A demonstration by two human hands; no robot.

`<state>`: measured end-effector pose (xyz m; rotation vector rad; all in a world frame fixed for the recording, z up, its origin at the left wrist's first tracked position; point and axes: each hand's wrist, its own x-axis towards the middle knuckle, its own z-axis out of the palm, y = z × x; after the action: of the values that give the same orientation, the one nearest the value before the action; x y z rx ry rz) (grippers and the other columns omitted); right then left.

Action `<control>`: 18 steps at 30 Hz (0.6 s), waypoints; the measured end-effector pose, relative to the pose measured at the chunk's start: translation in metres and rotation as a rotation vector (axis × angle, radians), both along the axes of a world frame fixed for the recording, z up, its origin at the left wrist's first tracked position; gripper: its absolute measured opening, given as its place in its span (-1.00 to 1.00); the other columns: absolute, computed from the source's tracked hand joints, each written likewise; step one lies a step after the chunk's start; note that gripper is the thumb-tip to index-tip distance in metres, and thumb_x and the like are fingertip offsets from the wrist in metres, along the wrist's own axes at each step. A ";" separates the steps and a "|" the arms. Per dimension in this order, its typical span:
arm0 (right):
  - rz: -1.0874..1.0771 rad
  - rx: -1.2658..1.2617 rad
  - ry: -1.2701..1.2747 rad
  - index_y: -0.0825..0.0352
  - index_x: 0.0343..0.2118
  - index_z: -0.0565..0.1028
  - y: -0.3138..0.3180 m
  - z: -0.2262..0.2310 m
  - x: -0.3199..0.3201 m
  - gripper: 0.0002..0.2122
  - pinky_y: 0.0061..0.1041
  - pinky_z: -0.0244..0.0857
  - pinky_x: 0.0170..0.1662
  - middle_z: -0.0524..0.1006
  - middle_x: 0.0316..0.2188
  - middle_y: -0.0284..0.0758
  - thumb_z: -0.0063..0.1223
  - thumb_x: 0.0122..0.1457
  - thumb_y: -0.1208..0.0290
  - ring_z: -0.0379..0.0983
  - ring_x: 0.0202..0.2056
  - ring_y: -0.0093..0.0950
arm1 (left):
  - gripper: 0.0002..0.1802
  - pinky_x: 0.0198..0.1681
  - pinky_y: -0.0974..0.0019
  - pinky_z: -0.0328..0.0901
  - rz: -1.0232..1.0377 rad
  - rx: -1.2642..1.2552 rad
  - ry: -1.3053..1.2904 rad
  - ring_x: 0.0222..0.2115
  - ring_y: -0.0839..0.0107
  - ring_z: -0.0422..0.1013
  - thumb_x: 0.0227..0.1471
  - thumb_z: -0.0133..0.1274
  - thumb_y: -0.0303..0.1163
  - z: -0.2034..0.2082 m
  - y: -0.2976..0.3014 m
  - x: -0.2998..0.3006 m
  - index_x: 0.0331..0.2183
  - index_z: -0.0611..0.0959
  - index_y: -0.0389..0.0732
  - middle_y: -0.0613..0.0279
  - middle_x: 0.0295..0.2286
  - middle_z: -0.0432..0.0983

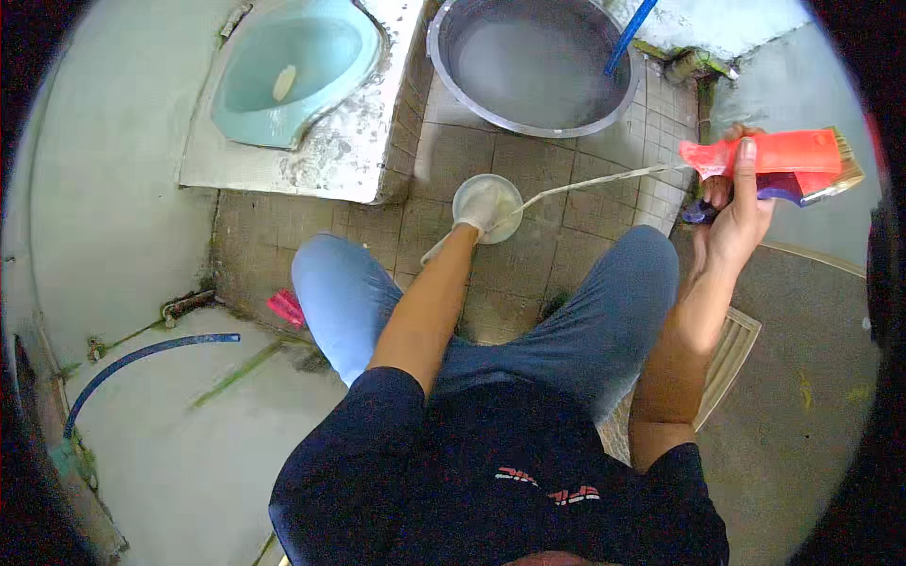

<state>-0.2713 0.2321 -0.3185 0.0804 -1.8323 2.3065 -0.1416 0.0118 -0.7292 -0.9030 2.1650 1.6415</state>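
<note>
My left hand (483,207) reaches down into a small pale round dipper (514,223) with a stub of handle, low over the tiled floor between my knees. Something whitish covers this hand, a glove or foam; its fingers are not clear. Raised at the right, my right hand (738,209) is closed round an orange-red and purple packet-like thing (797,154) with a gold-brown end; its exact kind is unclear. A thin cream-coloured strand (604,177), which looks like poured liquid, runs from its narrow end to the dipper.
A large grey basin (442,57) of cloudy water stands ahead, with a blue hose (630,36) over its rim. Left of it, a squat toilet (260,123) sits on a raised step (344,170). Another blue hose (151,349) and a pink item (286,307) lie left.
</note>
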 end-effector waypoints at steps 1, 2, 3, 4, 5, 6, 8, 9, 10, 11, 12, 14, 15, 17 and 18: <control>-0.010 -0.012 0.000 0.37 -0.23 0.40 -0.001 -0.001 0.000 -0.79 -0.74 -0.02 -0.61 0.48 -0.37 -0.33 0.05 0.14 0.36 0.09 -0.68 -0.75 | -0.46 0.10 0.19 0.10 -0.104 -0.185 0.001 0.04 0.12 0.23 0.13 -0.25 -0.07 0.000 0.001 -0.001 0.03 0.39 -0.21 -0.01 0.00 0.32; 0.000 0.006 0.002 0.37 -0.23 0.40 0.001 -0.002 0.000 -0.78 -0.73 -0.02 -0.61 0.48 -0.38 -0.34 0.05 0.14 0.36 0.10 -0.67 -0.74 | -0.46 0.11 0.19 0.09 -0.100 -0.237 -0.041 0.05 0.12 0.22 0.14 -0.27 -0.06 -0.002 0.002 -0.002 0.03 0.39 -0.20 -0.03 0.00 0.31; -0.001 0.007 0.000 0.37 -0.23 0.40 0.001 -0.002 0.000 -0.78 -0.73 -0.02 -0.61 0.48 -0.38 -0.34 0.05 0.14 0.36 0.10 -0.67 -0.74 | -0.46 0.11 0.19 0.09 -0.101 -0.236 -0.042 0.05 0.12 0.22 0.14 -0.27 -0.06 -0.004 0.003 -0.003 0.03 0.39 -0.20 -0.03 0.00 0.31; -0.012 0.011 -0.014 0.37 -0.23 0.40 0.001 -0.005 0.001 -0.79 -0.73 -0.02 -0.61 0.48 -0.38 -0.34 0.04 0.15 0.36 0.09 -0.67 -0.74 | -0.46 0.12 0.19 0.08 -0.288 -0.330 -0.161 0.05 0.13 0.21 0.15 -0.30 -0.07 -0.008 0.002 -0.004 0.04 0.38 -0.19 -0.03 0.01 0.30; -0.026 0.022 -0.029 0.38 -0.23 0.40 0.002 -0.005 0.001 -0.79 -0.72 -0.02 -0.61 0.48 -0.39 -0.35 0.04 0.15 0.36 0.08 -0.67 -0.74 | -0.46 0.13 0.20 0.06 -0.450 -0.426 -0.245 0.06 0.13 0.20 0.16 -0.33 -0.08 -0.011 0.002 -0.007 0.04 0.37 -0.19 -0.02 0.02 0.28; -0.030 0.023 -0.037 0.38 -0.25 0.42 0.003 -0.007 0.000 -0.80 -0.72 -0.03 -0.61 0.48 -0.40 -0.36 0.03 0.16 0.36 0.07 -0.68 -0.74 | -0.47 0.14 0.19 0.06 -0.225 -0.135 -0.122 0.06 0.13 0.20 0.17 -0.37 -0.10 -0.017 0.003 -0.003 0.05 0.36 -0.18 -0.01 0.03 0.28; -0.037 0.018 -0.048 0.38 -0.26 0.42 0.004 -0.008 0.000 -0.80 -0.72 -0.04 -0.61 0.48 -0.41 -0.37 0.04 0.15 0.36 0.07 -0.68 -0.75 | -0.48 0.14 0.19 0.06 -0.287 -0.239 -0.069 0.06 0.13 0.19 0.17 -0.37 -0.11 -0.030 0.001 -0.003 0.05 0.36 -0.18 -0.02 0.03 0.28; -0.039 0.011 -0.059 0.39 -0.27 0.43 0.005 -0.008 -0.001 -0.80 -0.73 -0.04 -0.62 0.48 -0.43 -0.38 0.04 0.15 0.35 0.07 -0.68 -0.75 | -0.48 0.14 0.18 0.06 -0.358 -0.326 -0.055 0.06 0.12 0.19 0.16 -0.36 -0.12 -0.037 -0.001 -0.002 0.05 0.36 -0.18 -0.02 0.03 0.27; -0.028 0.008 -0.028 0.39 -0.27 0.44 0.004 -0.008 -0.001 -0.79 -0.73 -0.05 -0.62 0.46 -0.46 -0.40 0.06 0.15 0.34 0.07 -0.68 -0.76 | -0.49 0.13 0.20 0.07 -0.347 -0.367 -0.043 0.04 0.12 0.22 0.16 -0.33 -0.13 -0.045 -0.001 0.002 0.04 0.38 -0.20 -0.02 0.01 0.30; -0.070 0.045 -0.064 0.39 -0.26 0.43 0.004 -0.008 -0.002 -0.78 -0.72 -0.04 -0.63 0.46 -0.47 -0.40 0.07 0.14 0.34 0.07 -0.69 -0.75 | -0.49 0.13 0.20 0.07 -0.363 -0.370 -0.050 0.04 0.12 0.22 0.16 -0.33 -0.13 -0.054 -0.003 0.003 0.04 0.38 -0.20 -0.02 0.01 0.30; -0.055 0.034 -0.054 0.39 -0.26 0.43 0.003 -0.007 -0.002 -0.78 -0.72 -0.04 -0.63 0.47 -0.46 -0.38 0.07 0.14 0.34 0.08 -0.69 -0.75 | -0.51 0.13 0.22 0.07 -0.098 -0.023 -0.069 0.03 0.12 0.23 0.16 -0.32 -0.16 -0.061 -0.006 0.004 0.03 0.38 -0.21 0.00 0.02 0.30; -0.057 0.028 -0.051 0.39 -0.26 0.43 0.003 -0.007 -0.002 -0.79 -0.72 -0.04 -0.63 0.48 -0.44 -0.37 0.07 0.13 0.35 0.08 -0.69 -0.75 | -0.54 0.13 0.23 0.08 -0.086 0.074 0.011 0.00 0.13 0.25 0.16 -0.32 -0.23 -0.072 -0.016 0.008 0.01 0.40 -0.23 0.02 0.01 0.31; -0.052 0.021 -0.036 0.37 -0.30 0.44 0.002 -0.006 -0.002 -0.80 -0.73 -0.02 -0.65 0.48 -0.49 -0.39 0.09 0.11 0.35 0.12 -0.71 -0.75 | -0.56 0.13 0.24 0.09 -0.188 -0.075 0.076 -0.01 0.13 0.26 0.16 -0.32 -0.27 -0.074 -0.020 0.010 0.00 0.41 -0.24 0.03 0.01 0.31; -0.045 0.011 -0.022 0.36 -0.33 0.45 0.002 -0.006 -0.002 -0.81 -0.75 0.00 -0.67 0.47 -0.53 -0.41 0.11 0.10 0.35 0.15 -0.72 -0.75 | -0.57 0.04 0.24 0.19 -0.147 0.166 0.049 -0.05 0.22 0.30 0.16 -0.29 -0.24 -0.068 -0.028 0.008 0.00 0.40 -0.21 0.11 -0.04 0.35; -0.033 -0.002 -0.005 0.35 -0.33 0.45 0.002 -0.007 -0.003 -0.81 -0.75 0.00 -0.67 0.47 -0.53 -0.40 0.12 0.09 0.35 0.15 -0.72 -0.75 | -0.57 0.04 0.23 0.18 -0.019 0.310 -0.046 -0.04 0.22 0.29 0.16 -0.29 -0.25 -0.061 -0.029 0.009 0.01 0.40 -0.20 0.11 -0.04 0.35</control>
<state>-0.2742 0.2343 -0.3250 0.0439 -1.8194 2.2881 -0.1330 -0.0172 -0.7904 -0.8154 1.8138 1.8594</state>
